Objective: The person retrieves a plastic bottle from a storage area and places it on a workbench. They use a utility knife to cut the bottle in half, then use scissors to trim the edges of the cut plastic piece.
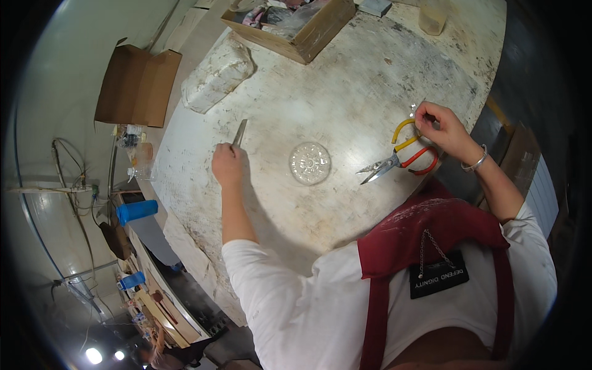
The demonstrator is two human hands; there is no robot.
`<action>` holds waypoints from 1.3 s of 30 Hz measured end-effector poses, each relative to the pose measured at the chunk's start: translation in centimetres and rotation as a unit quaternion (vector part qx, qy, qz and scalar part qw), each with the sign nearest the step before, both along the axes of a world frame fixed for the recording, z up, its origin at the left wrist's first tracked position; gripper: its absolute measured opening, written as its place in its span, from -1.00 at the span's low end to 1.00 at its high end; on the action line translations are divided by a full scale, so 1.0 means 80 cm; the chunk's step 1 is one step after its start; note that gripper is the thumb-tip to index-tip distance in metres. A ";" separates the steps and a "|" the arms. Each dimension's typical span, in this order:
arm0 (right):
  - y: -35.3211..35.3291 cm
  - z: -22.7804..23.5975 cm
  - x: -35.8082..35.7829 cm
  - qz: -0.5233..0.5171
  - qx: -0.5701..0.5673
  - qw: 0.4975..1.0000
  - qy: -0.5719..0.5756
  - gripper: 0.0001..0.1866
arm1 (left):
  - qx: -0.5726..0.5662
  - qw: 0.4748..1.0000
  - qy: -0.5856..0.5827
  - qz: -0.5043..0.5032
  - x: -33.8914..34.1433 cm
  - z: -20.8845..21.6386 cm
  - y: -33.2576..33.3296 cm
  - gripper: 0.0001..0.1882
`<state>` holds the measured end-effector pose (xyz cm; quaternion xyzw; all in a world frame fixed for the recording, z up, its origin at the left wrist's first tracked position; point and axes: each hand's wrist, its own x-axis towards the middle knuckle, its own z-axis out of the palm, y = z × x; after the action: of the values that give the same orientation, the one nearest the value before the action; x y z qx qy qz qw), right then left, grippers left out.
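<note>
My left hand [227,166] is closed around a narrow tool with a flat, grey, knife-like blade [240,132], which points away from me; its handle is hidden in my fist. A round, clear, patterned disc [310,163], like a glass dish, lies on the table between my hands. To its right are scissors [386,164] with one yellow and one red handle, their blades slightly apart and pointing left. At the yellow handle, my right hand [445,131] has its fingers pinched together. Small whitish bits [413,110] show by its fingertips; what the pinch holds, if anything, I cannot make out.
The worn white table [345,92] carries a whitish wrapped bundle [219,73] and a wooden box [302,46] of mixed scraps. A yellowish cup [433,20] stands at the far right. Beyond the left edge are a cardboard box [139,86] and a blue cylinder [137,212].
</note>
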<state>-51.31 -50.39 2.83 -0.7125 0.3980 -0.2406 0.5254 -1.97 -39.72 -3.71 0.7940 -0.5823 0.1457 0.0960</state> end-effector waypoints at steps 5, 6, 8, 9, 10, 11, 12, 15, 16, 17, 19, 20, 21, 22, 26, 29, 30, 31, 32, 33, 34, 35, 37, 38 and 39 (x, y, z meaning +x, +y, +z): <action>-0.005 0.002 -0.009 0.003 0.009 1.000 -0.014 -0.89 | -0.069 0.941 0.331 0.014 -0.051 0.083 0.042 -0.88; -0.005 0.000 -0.012 0.002 0.012 1.000 -0.019 -0.89 | -0.059 0.914 0.400 0.025 -0.070 0.101 0.049 -0.89; -0.006 -0.007 -0.010 0.010 0.010 1.000 -0.020 -0.89 | -0.047 0.879 0.474 0.014 -0.095 0.103 0.063 -0.91; -0.005 -0.008 -0.010 0.012 0.014 0.999 -0.026 -0.89 | -0.042 0.877 0.478 -0.014 -0.107 0.103 0.065 -0.92; -0.005 -0.008 -0.008 0.018 0.016 0.999 -0.032 -0.88 | -0.041 0.875 0.481 -0.040 -0.120 0.101 0.069 -0.93; -0.003 -0.007 -0.007 0.025 0.025 0.999 -0.029 -0.88 | -0.029 0.882 0.469 -0.026 -0.139 0.101 0.064 -0.93; -0.002 -0.005 -0.006 0.035 0.033 0.998 -0.028 -0.88 | -0.033 0.888 0.458 -0.028 -0.147 0.089 0.062 -0.90; -0.001 -0.001 -0.005 0.056 0.030 0.998 -0.029 -0.87 | -0.037 0.909 0.414 -0.021 -0.161 0.057 0.056 -0.87; 0.001 0.001 -0.006 0.059 0.025 0.997 -0.030 -0.87 | -0.036 0.921 0.388 -0.020 -0.162 0.048 0.054 -0.86; 0.004 0.004 -0.007 0.058 0.024 0.998 -0.025 -0.87 | -0.035 0.931 0.362 -0.019 -0.162 0.043 0.052 -0.85; 0.009 0.008 -0.012 0.051 0.024 0.998 -0.014 -0.88 | -0.048 0.953 0.298 -0.041 -0.162 0.040 0.047 -0.85; 0.012 0.008 -0.014 0.051 0.018 0.998 -0.015 -0.88 | -0.055 0.961 0.264 -0.052 -0.162 0.039 0.046 -0.84; 0.013 0.006 -0.018 0.051 0.011 0.999 -0.015 -0.88 | -0.049 0.955 0.290 -0.034 -0.162 0.038 0.046 -0.83; 0.015 0.004 -0.020 0.051 0.004 0.999 -0.016 -0.89 | -0.043 0.948 0.316 -0.015 -0.161 0.036 0.047 -0.81; 0.018 0.000 -0.026 0.049 0.000 0.998 -0.034 -0.92 | -0.004 0.854 0.504 0.128 -0.157 0.046 0.048 -0.69; 0.019 0.005 -0.026 0.056 0.017 0.998 -0.029 -0.91 | -0.032 0.839 0.530 0.121 -0.151 0.041 0.053 -0.62; 0.019 0.005 -0.027 0.057 0.014 0.998 -0.029 -0.92 | -0.035 0.842 0.526 0.113 -0.152 0.041 0.052 -0.64; 0.019 0.006 -0.028 0.058 0.012 0.998 -0.030 -0.92 | -0.039 0.845 0.523 0.105 -0.154 0.041 0.051 -0.66; 0.020 0.007 -0.027 0.060 0.015 0.998 -0.032 -0.92 | -0.042 0.848 0.519 0.097 -0.155 0.043 0.050 -0.68; 0.021 0.010 -0.028 0.059 0.018 0.998 -0.030 -0.92 | -0.023 0.866 0.492 0.091 -0.160 0.045 0.048 -0.70; 0.023 0.012 -0.028 0.057 0.021 0.998 -0.028 -0.93 | -0.005 0.882 0.464 0.084 -0.165 0.049 0.045 -0.73; 0.024 0.015 -0.027 0.059 0.020 0.998 -0.027 -0.93 | 0.014 0.897 0.435 0.077 -0.167 0.051 0.043 -0.75; 0.024 0.019 -0.026 0.065 0.019 0.998 -0.020 -0.93 | -0.008 0.907 0.418 0.054 -0.164 0.042 0.044 -0.79; 0.023 0.020 -0.032 0.062 0.024 0.998 -0.020 -0.93 | -0.019 0.911 0.410 0.042 -0.161 0.039 0.045 -0.81; 0.022 0.022 -0.037 0.057 0.028 0.998 -0.022 -0.93 | -0.045 0.907 0.418 0.027 -0.159 0.040 0.044 -0.85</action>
<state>-54.25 -48.65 4.55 -0.7134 0.3520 -0.2142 0.5668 -14.66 -36.22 -0.55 0.7926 -0.4596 -0.1708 0.3625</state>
